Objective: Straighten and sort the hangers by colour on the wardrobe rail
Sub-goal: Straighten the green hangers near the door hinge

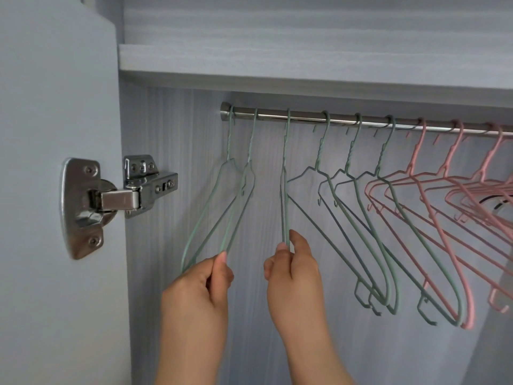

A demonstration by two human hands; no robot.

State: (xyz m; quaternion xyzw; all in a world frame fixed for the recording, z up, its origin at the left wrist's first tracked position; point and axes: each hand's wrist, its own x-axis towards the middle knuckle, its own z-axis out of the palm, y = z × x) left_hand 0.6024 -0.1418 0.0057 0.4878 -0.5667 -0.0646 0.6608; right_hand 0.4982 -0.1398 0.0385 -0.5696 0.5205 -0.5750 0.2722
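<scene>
Pinching, both of you: your left hand (200, 284) has thumb and forefinger closed on the bottom end of the leftmost green pair (236, 204), and your right hand (294, 270) nips the low tip of the third green hanger (285, 176), hanging edge-on straight above that grip. All three hooks sit on the rail (277, 115), high above your fingers.

Watch it here. Tug outward or lift from those low pinches and a hook could ride up and pop off the rail; thin wire, long lever. Swing the right-hand one away from your left and it may catch the other green hangers (369, 232) just beyond the grip, whose lower ends already overlap in a bunch. Beyond those, the pink hangers (444, 218) look grouped.

Hard calls: I can't tell whether your left pinch holds both wires or only the nearer one. The rail and the pinks run out of shot on the far side, so their count is unknown, and something dark behind them is unreadable.
</scene>
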